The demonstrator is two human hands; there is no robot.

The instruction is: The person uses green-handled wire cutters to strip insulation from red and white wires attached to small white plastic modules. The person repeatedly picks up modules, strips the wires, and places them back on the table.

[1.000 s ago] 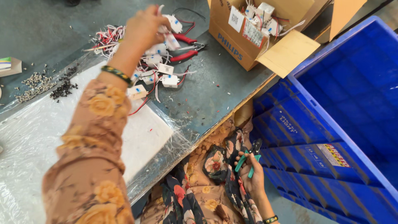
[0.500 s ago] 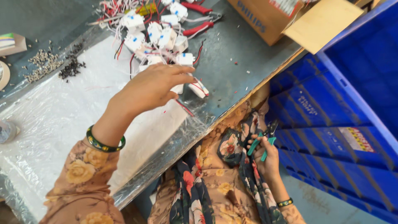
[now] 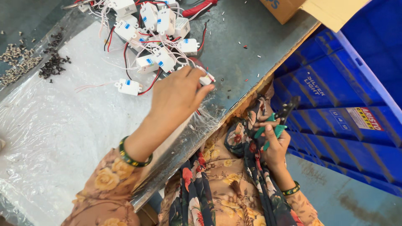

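Module (image 3: 206, 78): small white plastic box, thin red and white leads, near bench edge, mostly hidden under left hand (image 3: 178, 98), fingers closed on it. Left: crinkled clear plastic sheet (image 3: 54, 138), dark and silvery screws (image 3: 29, 62), module heap (image 3: 155, 29) cut off at top. Right hand (image 3: 274, 144) fisted round green-handled cutter (image 3: 274, 123), tip blurred. Blue crates (image 3: 347, 109) right.

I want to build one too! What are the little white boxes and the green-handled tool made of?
The little white boxes look like hard matte plastic: smooth, moulded corners, thin wires coming out. The tool in the right hand seems dark metal at the jaws, with green handles that look like rubbery plastic grips.
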